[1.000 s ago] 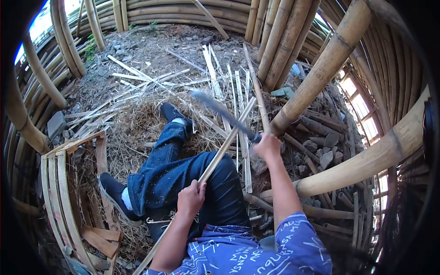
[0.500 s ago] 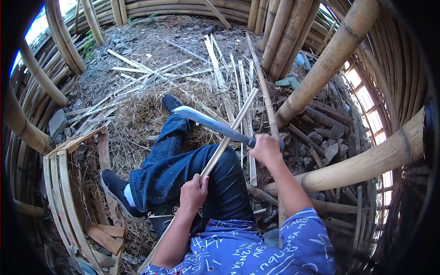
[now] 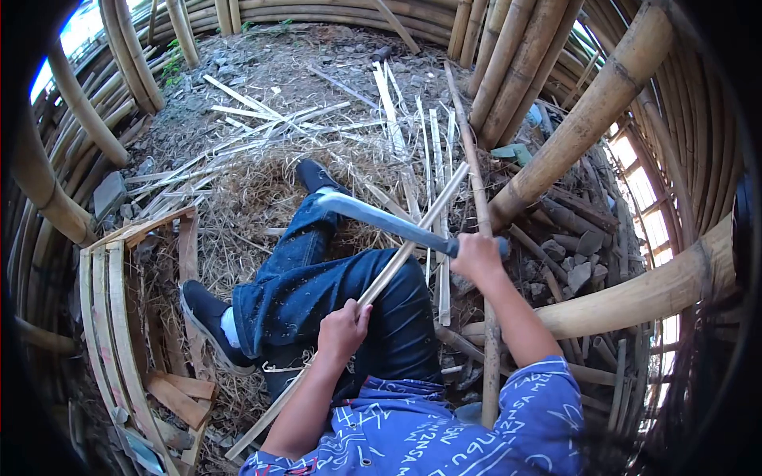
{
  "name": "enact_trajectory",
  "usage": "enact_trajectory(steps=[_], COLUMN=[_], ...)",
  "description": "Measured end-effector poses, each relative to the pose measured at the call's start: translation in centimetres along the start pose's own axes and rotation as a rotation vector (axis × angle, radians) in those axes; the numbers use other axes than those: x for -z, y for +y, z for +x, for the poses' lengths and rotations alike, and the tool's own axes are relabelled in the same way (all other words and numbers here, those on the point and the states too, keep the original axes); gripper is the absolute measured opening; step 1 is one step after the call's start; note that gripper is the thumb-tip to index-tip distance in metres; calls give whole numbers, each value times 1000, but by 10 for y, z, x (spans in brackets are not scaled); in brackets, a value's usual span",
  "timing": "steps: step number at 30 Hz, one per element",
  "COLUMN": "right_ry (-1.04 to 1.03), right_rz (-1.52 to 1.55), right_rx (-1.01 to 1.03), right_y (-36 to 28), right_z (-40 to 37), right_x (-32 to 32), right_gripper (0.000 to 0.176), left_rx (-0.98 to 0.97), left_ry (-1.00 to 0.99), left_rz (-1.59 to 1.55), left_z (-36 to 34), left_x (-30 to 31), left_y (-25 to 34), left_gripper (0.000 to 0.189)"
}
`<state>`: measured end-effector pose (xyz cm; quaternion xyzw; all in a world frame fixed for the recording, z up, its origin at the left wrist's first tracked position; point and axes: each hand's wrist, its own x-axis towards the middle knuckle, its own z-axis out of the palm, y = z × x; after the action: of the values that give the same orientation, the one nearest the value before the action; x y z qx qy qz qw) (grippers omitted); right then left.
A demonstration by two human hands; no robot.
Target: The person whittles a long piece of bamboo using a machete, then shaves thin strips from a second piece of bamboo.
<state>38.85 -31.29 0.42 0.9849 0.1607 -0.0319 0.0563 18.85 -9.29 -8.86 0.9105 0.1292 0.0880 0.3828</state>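
My left hand (image 3: 343, 330) is closed round a long pale bamboo strip (image 3: 425, 224), which slants up to the right across my raised knee. Its lower end runs back under my left forearm toward the ground. My right hand (image 3: 478, 258) grips the dark handle of a machete (image 3: 389, 222). The long grey blade points up and left, crossing the strip above the knee, its tip over my far shin. Small pale shavings dot my jeans (image 3: 317, 297).
Pale split strips (image 3: 270, 115) lie scattered on the straw-covered ground ahead. A wooden crate (image 3: 119, 309) stands at the left. Thick bamboo poles (image 3: 583, 119) rise at the right, with rubble (image 3: 575, 266) beneath. A long pole (image 3: 481, 198) lies beside my right hand.
The view has shifted slightly, so the scene sits a little further right and lower. Both hands keep their holds, and the blade still crosses the strip at about the same place.
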Motion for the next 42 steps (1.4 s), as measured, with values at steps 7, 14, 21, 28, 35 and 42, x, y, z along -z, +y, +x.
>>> enact_trajectory(steps=[7,14,21,28,35,42], right_ry=[158,1,58,24,157,34], right_rz=[126,256,200,296,316,314], right_rx=[-298,-77,62,-127,-308,-80], right_y=[30,6,10,17,56,5], right_z=[29,-8,-5,18,38,-2], right_x=[-1,-16,-23,-22,-18,-27], right_gripper=[29,27,22,25,29,24], left_rx=[-8,5,26,19,37,44], left_ry=[11,16,-18,26,-27,-16], left_rz=[-8,-35,-84,-114,-95,-111], left_z=[0,-1,-2,-2,-2,-3], left_x=[0,0,2,-1,2,2], left_y=[3,-1,-4,-6,-5,-9], left_gripper=[37,36,36,36,36,37])
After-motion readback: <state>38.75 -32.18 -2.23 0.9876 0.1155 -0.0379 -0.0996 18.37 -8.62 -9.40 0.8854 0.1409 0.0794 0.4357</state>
